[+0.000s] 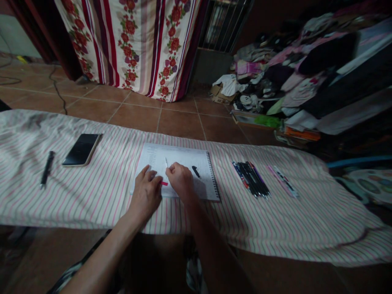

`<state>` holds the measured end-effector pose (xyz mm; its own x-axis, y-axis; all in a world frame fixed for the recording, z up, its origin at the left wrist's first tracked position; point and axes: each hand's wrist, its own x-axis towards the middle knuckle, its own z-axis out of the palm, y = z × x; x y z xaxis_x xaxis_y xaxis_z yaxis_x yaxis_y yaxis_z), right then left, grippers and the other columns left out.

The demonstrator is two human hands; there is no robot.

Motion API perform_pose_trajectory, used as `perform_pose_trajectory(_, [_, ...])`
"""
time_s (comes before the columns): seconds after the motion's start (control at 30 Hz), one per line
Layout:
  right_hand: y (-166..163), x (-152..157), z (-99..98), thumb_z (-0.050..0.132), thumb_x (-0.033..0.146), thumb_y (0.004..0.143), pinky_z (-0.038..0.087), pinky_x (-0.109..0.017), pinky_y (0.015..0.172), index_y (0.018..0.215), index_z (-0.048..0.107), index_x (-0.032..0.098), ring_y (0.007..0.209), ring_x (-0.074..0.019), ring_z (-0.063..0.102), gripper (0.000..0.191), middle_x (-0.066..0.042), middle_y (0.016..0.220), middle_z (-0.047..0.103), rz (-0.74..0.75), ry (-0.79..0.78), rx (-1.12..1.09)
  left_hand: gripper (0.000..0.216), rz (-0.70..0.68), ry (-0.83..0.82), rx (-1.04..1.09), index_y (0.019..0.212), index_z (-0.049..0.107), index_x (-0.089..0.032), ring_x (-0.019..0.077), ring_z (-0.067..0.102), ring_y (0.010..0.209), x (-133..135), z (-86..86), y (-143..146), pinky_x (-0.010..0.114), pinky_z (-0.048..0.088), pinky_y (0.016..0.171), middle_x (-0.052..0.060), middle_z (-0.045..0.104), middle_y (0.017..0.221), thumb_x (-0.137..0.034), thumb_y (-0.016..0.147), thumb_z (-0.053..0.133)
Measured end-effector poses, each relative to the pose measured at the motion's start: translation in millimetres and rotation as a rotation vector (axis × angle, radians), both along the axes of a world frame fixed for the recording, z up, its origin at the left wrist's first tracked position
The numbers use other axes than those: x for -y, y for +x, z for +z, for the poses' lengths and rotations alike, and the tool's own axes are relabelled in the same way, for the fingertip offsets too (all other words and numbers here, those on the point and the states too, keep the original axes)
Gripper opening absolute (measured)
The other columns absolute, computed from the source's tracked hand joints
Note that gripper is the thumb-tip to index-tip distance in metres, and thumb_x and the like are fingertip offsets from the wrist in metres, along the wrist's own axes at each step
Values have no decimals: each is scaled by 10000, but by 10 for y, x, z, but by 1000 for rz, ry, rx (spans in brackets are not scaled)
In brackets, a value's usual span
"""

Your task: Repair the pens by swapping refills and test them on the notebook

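nearly touching, left hand (145,192) and right hand (180,180) are logged with fingers curled over a spiral notebook (190,157); pink pen tip (164,183) is noted crosswise, nearer the left, hold indeterminable.

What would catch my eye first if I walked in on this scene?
The left hand and right hand meet over a spiral notebook, in the middle of a striped cloth. Behind it hangs a red-flowered curtain, and a big heap of clothes fills the right side.
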<state>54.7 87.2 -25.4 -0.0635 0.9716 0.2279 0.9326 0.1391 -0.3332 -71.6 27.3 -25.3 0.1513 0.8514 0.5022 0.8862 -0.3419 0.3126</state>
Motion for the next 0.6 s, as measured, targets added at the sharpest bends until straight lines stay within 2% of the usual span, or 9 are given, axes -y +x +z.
perform_pose_trajectory(0.17, [10,18,8,604,338,822,361,-250,666,800,643,187,743,-163,615,158,-36,768,701,44,-11,-32,205,-4,-15,-18,857,677,-172,324,466,1178,14,-10,9,528,455,971,116,614,990,-108,813,488])
perform_pose_trajectory(0.6, [-12,-5,25,523,236,831,344,-267,631,772,667,180,711,-171,608,165,-62,767,709,-13,-37,37,197,-4,-13,-30,863,682,-167,314,490,1158,18,-22,6,526,458,971,114,617,1001,-125,815,496])
